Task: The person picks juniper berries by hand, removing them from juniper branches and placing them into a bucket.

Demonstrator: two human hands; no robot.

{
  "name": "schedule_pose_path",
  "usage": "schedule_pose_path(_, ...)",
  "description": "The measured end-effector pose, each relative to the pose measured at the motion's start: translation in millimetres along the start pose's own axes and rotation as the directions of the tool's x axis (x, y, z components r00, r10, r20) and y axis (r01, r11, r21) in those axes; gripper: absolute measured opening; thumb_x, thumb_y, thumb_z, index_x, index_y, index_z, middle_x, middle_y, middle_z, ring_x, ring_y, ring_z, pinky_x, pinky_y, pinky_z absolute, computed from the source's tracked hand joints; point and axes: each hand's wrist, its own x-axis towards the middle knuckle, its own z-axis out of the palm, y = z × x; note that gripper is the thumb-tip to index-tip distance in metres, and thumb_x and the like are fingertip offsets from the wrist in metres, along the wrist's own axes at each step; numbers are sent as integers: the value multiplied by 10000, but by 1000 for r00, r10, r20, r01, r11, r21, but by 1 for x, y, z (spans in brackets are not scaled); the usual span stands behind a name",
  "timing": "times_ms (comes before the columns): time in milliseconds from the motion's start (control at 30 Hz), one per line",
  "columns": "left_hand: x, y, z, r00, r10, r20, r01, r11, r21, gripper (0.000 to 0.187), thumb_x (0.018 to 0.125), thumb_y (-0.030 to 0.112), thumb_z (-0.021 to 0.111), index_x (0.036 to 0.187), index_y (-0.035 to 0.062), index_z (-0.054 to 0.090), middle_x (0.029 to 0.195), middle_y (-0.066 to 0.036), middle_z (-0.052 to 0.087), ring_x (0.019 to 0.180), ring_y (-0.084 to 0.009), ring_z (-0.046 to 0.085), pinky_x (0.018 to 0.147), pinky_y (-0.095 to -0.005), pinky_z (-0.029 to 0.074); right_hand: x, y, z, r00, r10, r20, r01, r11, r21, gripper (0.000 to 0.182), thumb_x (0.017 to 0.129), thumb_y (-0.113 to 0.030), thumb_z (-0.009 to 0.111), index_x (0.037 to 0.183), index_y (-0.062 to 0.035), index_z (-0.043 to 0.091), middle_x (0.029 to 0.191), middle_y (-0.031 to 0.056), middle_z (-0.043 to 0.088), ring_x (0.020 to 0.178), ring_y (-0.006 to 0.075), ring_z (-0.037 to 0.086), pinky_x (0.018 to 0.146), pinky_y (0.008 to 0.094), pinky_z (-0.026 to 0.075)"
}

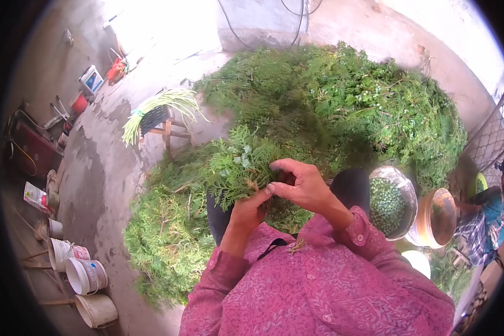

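A leafy green sprig [242, 159] with pale bluish-green cones is held over the lap. My left hand [248, 211] is wrapped round its lower end. Beside it my right hand [301, 183] is closed, thumb and fingers bent together near the stem; what they pinch is too small to make out. Large heaps of cut green branches [369, 101] lie in front, with more foliage [165, 241] at the left of the legs. A bowl of small green cones [386, 207] is to the right of the knee.
A small stool [168, 131] bears long green stems [171, 102]. Right of the bowl is a bucket [435, 218], and beyond it sits another person [493, 215]. White buckets [86, 275] stand at the lower left, near the wall. Wire mesh [495, 134] is at the right.
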Motion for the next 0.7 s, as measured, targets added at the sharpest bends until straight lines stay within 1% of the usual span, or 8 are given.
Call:
schedule_pose_path(100, -6, 3, -7, 999, -7, 53, 15, 989, -145, 364, 835, 86, 502, 1189, 14, 454, 1152, -106, 532, 1066, -224, 512, 933, -376, 398, 3, 6, 6, 999, -41, -23, 40, 997, -58, 243, 769, -111, 662, 971, 1, 588, 723, -15, 556, 637, 28, 475, 544, 205, 410)
schedule_pose_path(167, -6, 1, -10, 997, -25, 67, 38, 978, -206, 357, 851, 120, 485, 1190, 14, 452, 1157, -109, 531, 1068, -232, 511, 936, -384, 394, 3, 7, 7, 996, -66, -63, 61, 994, -86, 211, 735, -152, 655, 899, -27, 612, 726, 101, 590, 665, 177, 572, 589, 294, 448)
schedule_pose_path(200, -5, 0, -11, 996, -38, 86, 59, 965, -256, 355, 866, 154, 468, 1191, 14, 450, 1162, -113, 529, 1070, -239, 509, 940, -392, 391, 2, 7, 7, 996, -64, -61, 59, 994, -89, 211, 735, -152, 655, 899, -27, 612, 726, 101, 590, 665, 177, 572, 589, 294, 448)
schedule_pose_path(267, -3, -1, -10, 997, -27, 72, 46, 958, -283, 360, 875, 181, 457, 1192, 12, 448, 1164, -114, 529, 1068, -243, 511, 942, -397, 388, 0, 6, 6, 978, -198, -68, 174, 950, -261, 171, 723, -125, 641, 867, -40, 606, 709, 120, 572, 657, 244, 569, 586, 323, 442)
schedule_pose_path(367, -3, -3, -9, 999, -9, 51, 25, 945, -326, 367, 887, 219, 443, 1193, 16, 448, 1167, -113, 529, 1064, -249, 514, 945, -403, 384, -3, 14, 11, 969, -232, -84, 196, 931, -309, 131, 714, -108, 631, 820, -40, 593, 698, 132, 558, 654, 281, 557, 584, 341, 437)
schedule_pose_path(533, -3, -10, -12, 998, -49, 39, 60, 936, -347, 359, 883, 210, 463, 1194, 31, 451, 1153, -103, 538, 1054, -245, 521, 926, -403, 400, -3, 26, 16, 962, -219, -164, 173, 952, -253, 118, 715, -110, 630, 800, -41, 587, 688, 128, 553, 657, 286, 550, 586, 354, 433)
schedule_pose_path(600, -1, -14, -9, 998, -48, -27, 40, 969, -242, 334, 859, 166, 506, 1164, 31, 476, 1116, -98, 557, 1030, -239, 535, 894, -405, 426, -3, 25, 14, 957, -222, -185, 171, 951, -257, 119, 715, -112, 630, 801, -41, 589, 685, 127, 552, 656, 285, 550, 584, 357, 432)
schedule_pose_path(700, 3, -17, -16, 987, -77, -143, 37, 964, -263, 317, 831, 126, 547, 1131, 34, 504, 1082, -90, 574, 999, -234, 550, 856, -405, 450, -5, 18, 9, 952, -271, -142, 210, 916, -342, 105, 717, -109, 624, 791, -39, 597, 684, 134, 554, 654, 293, 551, 583, 355, 434)
